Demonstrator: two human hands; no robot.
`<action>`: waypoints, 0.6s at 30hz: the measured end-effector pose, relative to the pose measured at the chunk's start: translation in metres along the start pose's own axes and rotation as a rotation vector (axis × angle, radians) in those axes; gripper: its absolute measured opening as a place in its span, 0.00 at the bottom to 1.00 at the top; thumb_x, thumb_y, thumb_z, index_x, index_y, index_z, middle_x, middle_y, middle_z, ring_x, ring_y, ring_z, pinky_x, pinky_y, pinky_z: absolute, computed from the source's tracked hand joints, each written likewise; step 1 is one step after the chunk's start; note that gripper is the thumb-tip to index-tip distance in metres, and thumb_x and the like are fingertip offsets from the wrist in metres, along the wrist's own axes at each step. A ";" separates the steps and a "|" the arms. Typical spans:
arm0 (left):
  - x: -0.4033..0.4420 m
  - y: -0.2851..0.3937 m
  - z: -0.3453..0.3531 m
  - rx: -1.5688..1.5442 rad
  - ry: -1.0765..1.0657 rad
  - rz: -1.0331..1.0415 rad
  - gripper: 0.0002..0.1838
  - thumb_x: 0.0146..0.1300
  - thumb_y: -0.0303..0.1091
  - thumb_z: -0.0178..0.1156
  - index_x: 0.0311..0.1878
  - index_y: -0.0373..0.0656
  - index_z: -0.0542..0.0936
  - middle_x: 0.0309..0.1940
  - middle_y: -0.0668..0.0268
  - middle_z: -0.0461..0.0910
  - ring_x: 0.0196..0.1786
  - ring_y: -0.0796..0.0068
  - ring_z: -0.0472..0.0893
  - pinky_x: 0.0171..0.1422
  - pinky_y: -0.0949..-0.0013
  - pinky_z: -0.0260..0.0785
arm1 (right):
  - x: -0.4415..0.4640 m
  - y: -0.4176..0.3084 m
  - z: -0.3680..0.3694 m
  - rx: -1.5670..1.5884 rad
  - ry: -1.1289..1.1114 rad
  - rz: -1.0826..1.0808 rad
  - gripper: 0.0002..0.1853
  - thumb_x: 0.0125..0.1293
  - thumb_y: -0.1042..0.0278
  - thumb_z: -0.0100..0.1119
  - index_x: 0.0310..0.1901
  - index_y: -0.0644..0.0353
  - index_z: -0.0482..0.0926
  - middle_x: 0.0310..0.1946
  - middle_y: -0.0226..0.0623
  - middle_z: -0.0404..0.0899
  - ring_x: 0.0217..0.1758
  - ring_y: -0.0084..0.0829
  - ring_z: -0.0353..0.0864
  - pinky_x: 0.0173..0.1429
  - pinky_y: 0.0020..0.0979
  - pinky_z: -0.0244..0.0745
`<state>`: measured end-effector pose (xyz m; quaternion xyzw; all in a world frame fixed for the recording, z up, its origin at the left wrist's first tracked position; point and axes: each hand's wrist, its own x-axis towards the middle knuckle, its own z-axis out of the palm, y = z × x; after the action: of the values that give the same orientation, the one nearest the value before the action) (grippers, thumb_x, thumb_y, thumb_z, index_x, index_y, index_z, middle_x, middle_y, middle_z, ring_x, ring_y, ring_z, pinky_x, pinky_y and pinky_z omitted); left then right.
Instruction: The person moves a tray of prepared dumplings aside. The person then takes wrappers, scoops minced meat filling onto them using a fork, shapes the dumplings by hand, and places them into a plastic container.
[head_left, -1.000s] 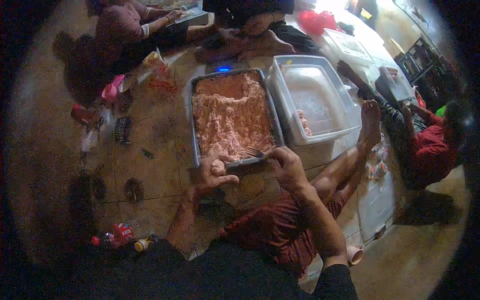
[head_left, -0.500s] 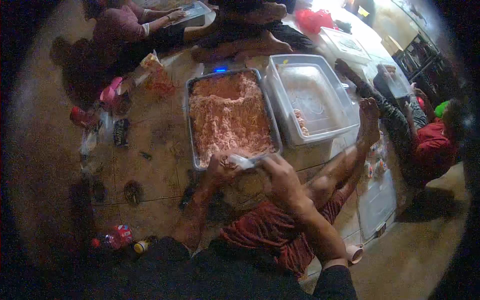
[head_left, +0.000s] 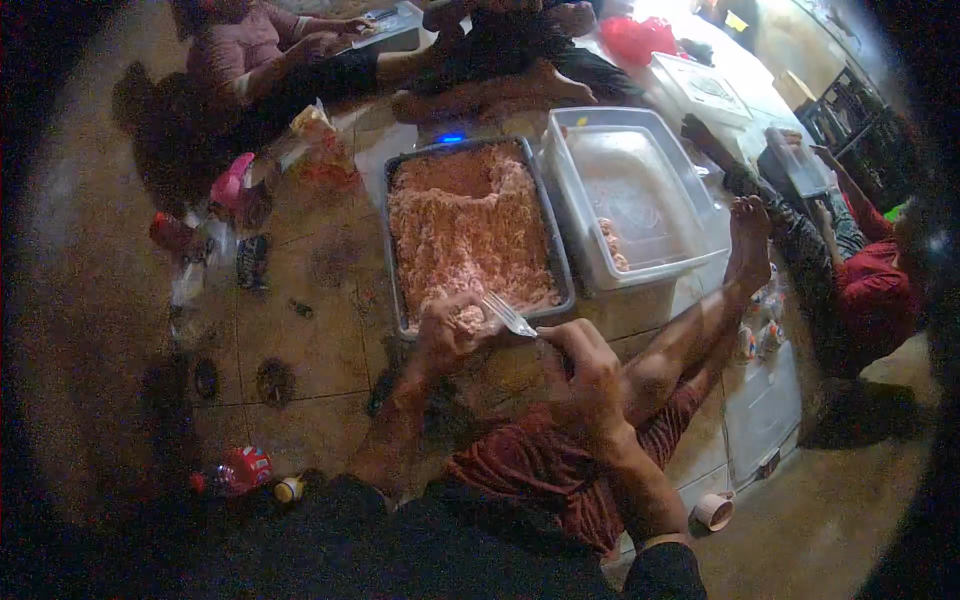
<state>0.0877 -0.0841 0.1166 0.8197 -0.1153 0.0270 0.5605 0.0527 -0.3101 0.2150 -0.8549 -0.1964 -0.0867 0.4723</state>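
My left hand (head_left: 446,332) is closed around a small lump of pinkish mixture (head_left: 470,319), held over the near edge of a dark-rimmed tray (head_left: 567,262). Spread across that tray is a crumbly pink-orange mixture (head_left: 465,235), hollowed at its far end. A fork (head_left: 512,316) is gripped in my right hand (head_left: 588,365), its tines pointing left toward the lump. Right of the tray stands a clear plastic bin (head_left: 640,195), with a few small pinkish lumps (head_left: 612,246) along its left inner side.
A person in a red top (head_left: 880,280) sits at right, another in a pink top (head_left: 235,50) at upper left. A bottle (head_left: 240,470) lies at lower left. A pink cup (head_left: 713,512) and a clear lid (head_left: 762,410) lie on the tiled floor at right.
The fork has moved away from my left hand and shows clearly, where it was blurred before. My right hand has shifted slightly right and down. The lump in my left hand is now visible.
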 end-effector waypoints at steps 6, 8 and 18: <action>0.009 0.008 -0.003 -0.156 -0.073 -0.015 0.14 0.56 0.35 0.77 0.40 0.42 0.83 0.34 0.65 0.86 0.35 0.81 0.83 0.42 0.72 0.78 | -0.002 0.016 0.011 0.049 -0.099 -0.002 0.08 0.63 0.76 0.64 0.44 0.65 0.81 0.37 0.49 0.79 0.41 0.52 0.82 0.45 0.42 0.77; 0.004 0.018 -0.005 -0.263 0.008 0.109 0.15 0.57 0.37 0.77 0.41 0.42 0.83 0.35 0.65 0.86 0.36 0.81 0.83 0.42 0.72 0.77 | -0.002 0.007 0.001 0.012 0.013 0.038 0.07 0.65 0.76 0.63 0.44 0.64 0.81 0.38 0.50 0.79 0.42 0.53 0.81 0.46 0.43 0.77; 0.005 -0.040 -0.006 0.162 0.020 0.191 0.21 0.55 0.41 0.78 0.43 0.37 0.81 0.37 0.58 0.87 0.42 0.70 0.86 0.48 0.67 0.78 | 0.007 -0.005 0.003 0.036 0.034 -0.007 0.06 0.66 0.76 0.61 0.43 0.65 0.81 0.37 0.49 0.78 0.41 0.51 0.82 0.45 0.43 0.77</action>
<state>0.1014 -0.0655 0.0835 0.8473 -0.1847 0.0979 0.4883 0.0570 -0.3032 0.2197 -0.8438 -0.1930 -0.0992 0.4907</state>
